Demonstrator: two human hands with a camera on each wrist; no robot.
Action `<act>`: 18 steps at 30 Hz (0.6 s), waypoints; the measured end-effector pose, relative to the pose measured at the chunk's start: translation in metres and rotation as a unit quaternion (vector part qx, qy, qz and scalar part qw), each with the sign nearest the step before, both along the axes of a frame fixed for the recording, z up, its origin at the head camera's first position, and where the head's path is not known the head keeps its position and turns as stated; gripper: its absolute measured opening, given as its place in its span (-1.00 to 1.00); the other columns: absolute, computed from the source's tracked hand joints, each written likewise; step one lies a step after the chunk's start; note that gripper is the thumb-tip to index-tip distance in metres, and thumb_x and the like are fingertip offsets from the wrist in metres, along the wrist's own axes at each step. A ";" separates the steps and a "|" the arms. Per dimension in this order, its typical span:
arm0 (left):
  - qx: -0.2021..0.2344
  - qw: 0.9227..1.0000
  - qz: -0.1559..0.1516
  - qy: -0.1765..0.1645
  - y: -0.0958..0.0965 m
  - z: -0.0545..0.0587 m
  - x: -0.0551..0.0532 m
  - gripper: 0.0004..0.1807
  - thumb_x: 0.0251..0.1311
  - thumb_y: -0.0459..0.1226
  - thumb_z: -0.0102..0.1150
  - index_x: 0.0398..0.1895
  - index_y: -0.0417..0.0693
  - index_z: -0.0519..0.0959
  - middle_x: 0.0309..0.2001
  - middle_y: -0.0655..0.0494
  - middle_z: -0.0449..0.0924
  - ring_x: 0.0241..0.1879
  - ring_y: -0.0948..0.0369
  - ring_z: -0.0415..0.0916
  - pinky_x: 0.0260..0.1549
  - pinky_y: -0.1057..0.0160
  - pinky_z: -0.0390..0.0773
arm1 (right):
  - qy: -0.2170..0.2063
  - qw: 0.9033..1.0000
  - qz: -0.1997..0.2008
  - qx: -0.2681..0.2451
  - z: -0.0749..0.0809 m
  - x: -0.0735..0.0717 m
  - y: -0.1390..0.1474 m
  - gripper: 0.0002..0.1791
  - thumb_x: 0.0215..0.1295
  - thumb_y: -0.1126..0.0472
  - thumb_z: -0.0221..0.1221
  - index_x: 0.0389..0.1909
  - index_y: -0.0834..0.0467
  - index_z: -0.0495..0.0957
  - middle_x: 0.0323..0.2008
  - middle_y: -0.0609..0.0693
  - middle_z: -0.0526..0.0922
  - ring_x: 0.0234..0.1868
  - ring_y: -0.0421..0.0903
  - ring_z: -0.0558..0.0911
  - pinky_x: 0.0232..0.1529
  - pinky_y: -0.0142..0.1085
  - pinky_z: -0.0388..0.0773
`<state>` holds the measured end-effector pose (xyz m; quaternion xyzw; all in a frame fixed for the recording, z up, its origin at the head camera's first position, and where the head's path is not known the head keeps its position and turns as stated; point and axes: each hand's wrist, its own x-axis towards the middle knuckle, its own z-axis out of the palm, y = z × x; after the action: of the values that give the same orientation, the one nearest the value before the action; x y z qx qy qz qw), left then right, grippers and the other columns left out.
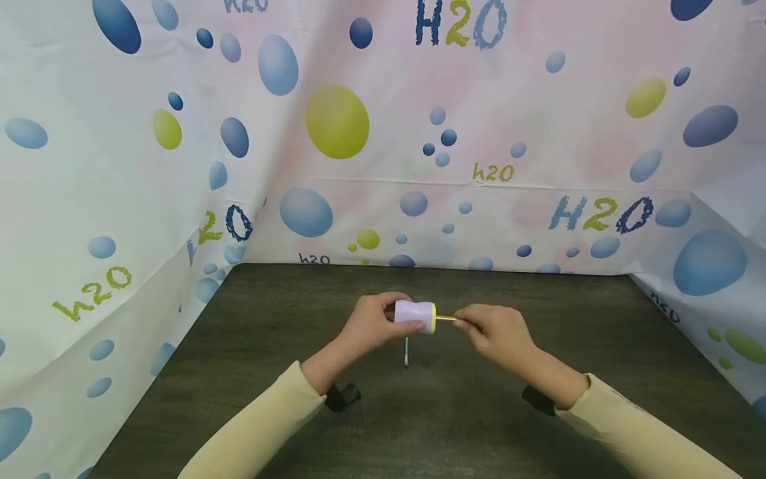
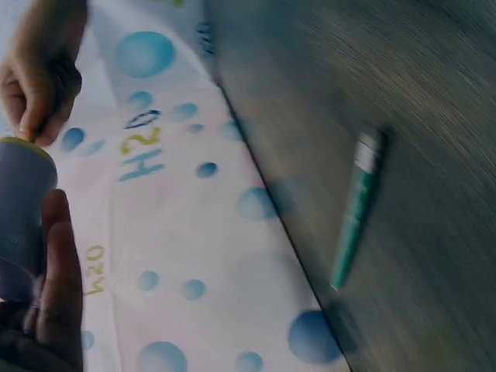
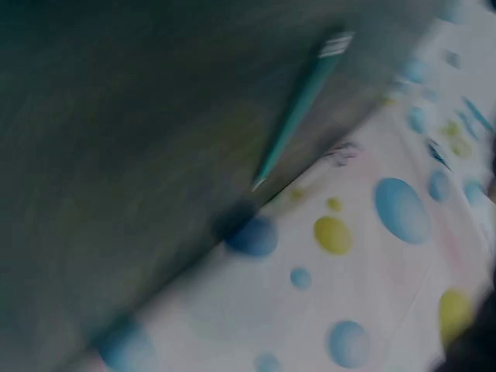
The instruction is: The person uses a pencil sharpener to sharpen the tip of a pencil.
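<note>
In the head view, the cup (image 1: 413,316) hangs on its side above the table (image 1: 287,412), just past the centre toward 5 o'clock, lilac in body, its yellow-edged end facing 3 o'clock. The left hand (image 1: 370,326) grips it from 9 o'clock, thumb along the near side and fingers on the far side. At 3 o'clock of the cup, the right hand (image 1: 499,332) pinches a thin yellow stick (image 1: 445,318) between thumb and fingertips; the stick meets the yellow-edged end, though how far it goes in cannot be told. A teal stick (image 1: 406,351) lies on the table at 6 o'clock of the cup, pale end nearest the person, its far part hidden. The 2 cream sleeves (image 1: 254,419) run off toward 8 and 4 o'clock, and a white backdrop (image 1: 509,106) with blue and green spots rises at 12 o'clock. In the left wrist view, the cup sits at 9 o'clock in the left hand's grasp, the right hand at its yellow edge; between 3 and 4 o'clock the teal stick points its pale end to 1 o'clock. In the right wrist view, the teal stick lies toward 1 o'clock; this view does not show the state of the right fingers.
</note>
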<state>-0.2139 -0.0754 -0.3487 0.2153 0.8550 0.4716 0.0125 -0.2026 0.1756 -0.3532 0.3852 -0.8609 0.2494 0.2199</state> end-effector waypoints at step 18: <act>0.095 0.972 0.008 -0.214 -0.001 0.000 -0.006 -0.59 0.38 -0.14 0.25 -0.08 -0.42 0.63 -0.37 -0.18 0.73 -0.60 0.33 0.64 -0.44 0.27 0.72 | 0.356 0.934 -0.016 0.028 -0.013 -0.010 -0.004 -0.52 0.68 0.09 -0.14 -0.36 0.22 0.63 -0.54 -0.03 0.58 -0.58 -0.14 0.55 -0.62 -0.35 0.49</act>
<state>-0.2201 -0.0767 -0.3491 0.1026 0.7855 0.5857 0.1714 -0.2124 0.1713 -0.3661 0.4407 -0.7390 0.0687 0.5050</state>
